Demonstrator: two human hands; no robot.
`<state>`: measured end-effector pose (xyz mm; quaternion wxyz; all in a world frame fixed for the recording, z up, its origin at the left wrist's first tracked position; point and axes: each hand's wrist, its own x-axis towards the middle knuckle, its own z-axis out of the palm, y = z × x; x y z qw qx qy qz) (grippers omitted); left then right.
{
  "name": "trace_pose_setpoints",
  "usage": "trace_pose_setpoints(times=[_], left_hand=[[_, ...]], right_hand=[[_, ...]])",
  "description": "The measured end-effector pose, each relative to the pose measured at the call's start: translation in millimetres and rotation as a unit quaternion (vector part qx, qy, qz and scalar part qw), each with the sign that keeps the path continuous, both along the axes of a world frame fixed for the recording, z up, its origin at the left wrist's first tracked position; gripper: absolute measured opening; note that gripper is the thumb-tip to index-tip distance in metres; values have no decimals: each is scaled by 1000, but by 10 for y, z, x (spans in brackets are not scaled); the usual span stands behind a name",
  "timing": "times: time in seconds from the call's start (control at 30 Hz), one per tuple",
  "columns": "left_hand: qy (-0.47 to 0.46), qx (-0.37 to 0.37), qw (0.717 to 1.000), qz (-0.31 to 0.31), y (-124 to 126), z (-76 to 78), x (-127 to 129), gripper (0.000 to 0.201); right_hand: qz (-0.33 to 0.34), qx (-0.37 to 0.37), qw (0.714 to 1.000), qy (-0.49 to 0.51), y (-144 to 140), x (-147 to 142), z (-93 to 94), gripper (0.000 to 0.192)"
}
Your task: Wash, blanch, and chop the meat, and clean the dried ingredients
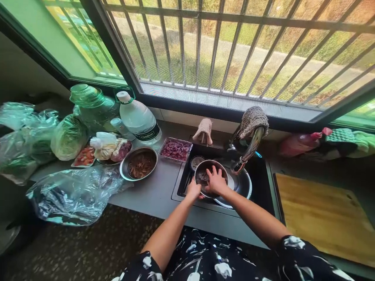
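On the tabletop [155,195] a steel dish [138,164] waits; in the sink [263,171], left hand [193,191] grips the small bowl [205,171] rim, right hand [216,181] spreads open inside it; a tilted bowl could spill contents down the drain

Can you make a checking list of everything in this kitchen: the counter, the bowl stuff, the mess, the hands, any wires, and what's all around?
Surface: grey countertop with black sink.
Job's things: round steel bowl of dark food in the sink, above a larger steel basin.
Clutter: steel bowl of brown strips, tray of red meat, clear water jug, plastic bags, cabbage.
Grippers: left hand grips the bowl rim; right hand rests in the bowl.
Cables: nothing seen.
Surroundings: barred window, wooden cutting board, tap.
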<state>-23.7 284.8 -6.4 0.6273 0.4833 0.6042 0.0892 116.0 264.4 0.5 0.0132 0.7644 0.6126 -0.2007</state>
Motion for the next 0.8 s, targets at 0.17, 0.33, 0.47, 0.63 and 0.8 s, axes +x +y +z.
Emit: trace_pose_setpoints(times=[0.17, 0.33, 0.47, 0.63, 0.8], left_hand=[[1, 32, 999, -5, -52, 88, 34, 68], [59, 56, 996, -21, 25, 62, -93, 71], [72, 49, 996, -12, 137, -20, -233, 71], [47, 45, 998, 5, 159, -110, -297, 63], [64, 46, 996, 40, 88, -69, -294, 62]], right_hand=[[-131, -24, 991, 14, 65, -293, -172, 95], [-102, 48, 988, 108, 183, -196, -297, 56], [-91, 140, 963, 212, 219, -140, -303, 53], [-72, 82, 979, 174, 218, -299, -239, 76], [-162, 69, 972, 157, 219, -494, -304, 86]])
